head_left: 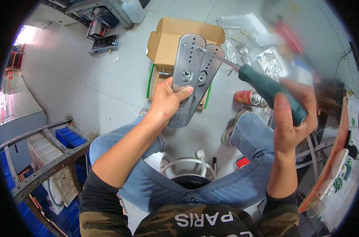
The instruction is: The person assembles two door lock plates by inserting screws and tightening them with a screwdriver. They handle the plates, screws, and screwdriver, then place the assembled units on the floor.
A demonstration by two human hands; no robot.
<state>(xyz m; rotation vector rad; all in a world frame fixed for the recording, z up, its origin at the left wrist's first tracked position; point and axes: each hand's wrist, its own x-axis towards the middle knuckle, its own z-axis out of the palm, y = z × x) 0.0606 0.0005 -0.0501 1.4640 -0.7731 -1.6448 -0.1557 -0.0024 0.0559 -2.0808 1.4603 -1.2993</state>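
Over a pale workshop floor (116,73), flanked at left by a rusted metal rack (45,172) bearing a blue plastic bin (71,136), sits with knees spread, apparently to leave room for work between and ahead of them. Grasps two long, round-ended steel plates in the left hand (165,98), the nearer plate (183,57) overlapping the rear plate (209,65), thumb laid across the front face, seemingly to brace both against a tool's push. Holds them raised in front of an open cardboard box (191,25), near the middle of the view, fanned apart toward the top, leaving both upper rows of holes exposed. Clasps a green-handled screwdriver (272,87) in the right hand (292,114), fingers closed round the handle, thumb along it, likely for steady aim. Points the shaft leftward across the rear plate, tip by the nearer plate's upper holes; cannot tell whether seated in one or only just in front. Has red spray cans (244,96) near the right foot and a white tray (285,72) of small metal parts farther out, perhaps placed there for easy reach.
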